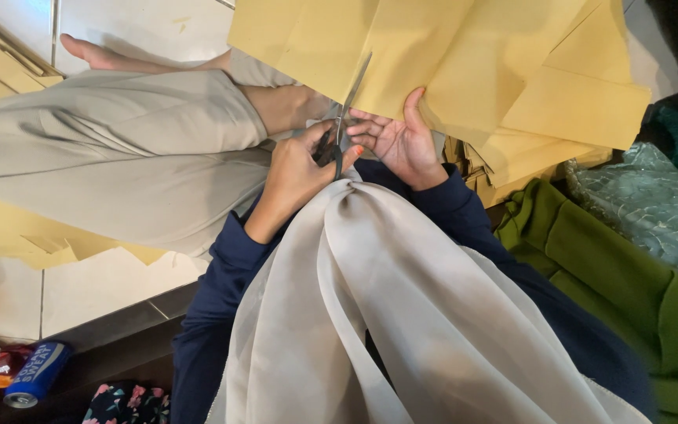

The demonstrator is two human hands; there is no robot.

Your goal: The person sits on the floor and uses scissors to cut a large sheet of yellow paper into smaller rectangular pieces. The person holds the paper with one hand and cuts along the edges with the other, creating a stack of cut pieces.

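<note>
My left hand grips the black handles of a pair of scissors. The blades point up and away into the lower edge of a large brown-yellow paper sheet. My right hand lies palm up just right of the scissors, thumb on top of the paper's edge and fingers under it. Both arms wear navy sleeves. A pale beige scarf hangs down between them and hides my lap.
A bent leg in grey-beige trousers lies across the white tiled floor, its bare foot at the top left. More brown paper lies under it. Green fabric and teal lace cloth sit at right. A blue can lies at bottom left.
</note>
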